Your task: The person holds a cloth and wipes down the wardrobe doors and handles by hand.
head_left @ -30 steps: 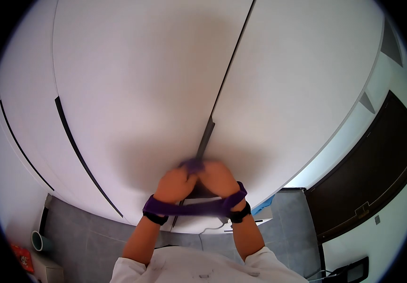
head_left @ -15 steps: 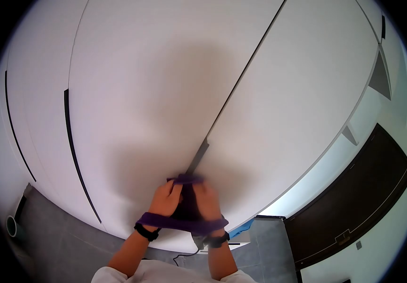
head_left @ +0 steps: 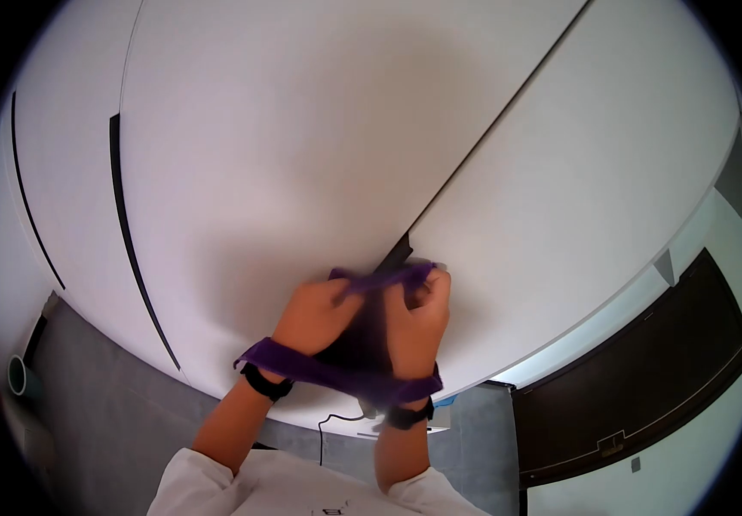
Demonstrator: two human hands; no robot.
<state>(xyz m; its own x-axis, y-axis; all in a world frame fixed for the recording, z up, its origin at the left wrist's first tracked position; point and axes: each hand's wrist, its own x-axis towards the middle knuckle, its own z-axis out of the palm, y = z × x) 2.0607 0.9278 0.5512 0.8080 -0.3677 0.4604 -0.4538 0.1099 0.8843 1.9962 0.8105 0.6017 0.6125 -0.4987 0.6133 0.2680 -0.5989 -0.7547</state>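
Note:
A purple cloth (head_left: 319,370) hangs between my hands, its lower edge lying across both wrists and its upper edge pinched at the fingers. My left hand (head_left: 318,315) is closed on the cloth's upper left part, fingertips partly hidden and blurred. With thumb and fingers bent together, my right hand (head_left: 420,325) grips the upper right corner. Dark shadow fills the fold between the hands. Just beyond the cloth is a black cabinet handle (head_left: 397,252); whether the cloth touches it I cannot tell. Each wrist wears a black band.
White cabinet doors (head_left: 259,155) stand directly in front, with another long black handle (head_left: 126,215) at left. A greenish bucket (head_left: 18,377) is on the grey floor (head_left: 122,387). A dark brown door (head_left: 637,370) is at right. A black cable (head_left: 330,419) hangs below my hands.
Both hands and the cloth sit higher and further right in view, and the cloth's upper edge is spread wider. The cabinet and brown door have shifted in view as my head moved.

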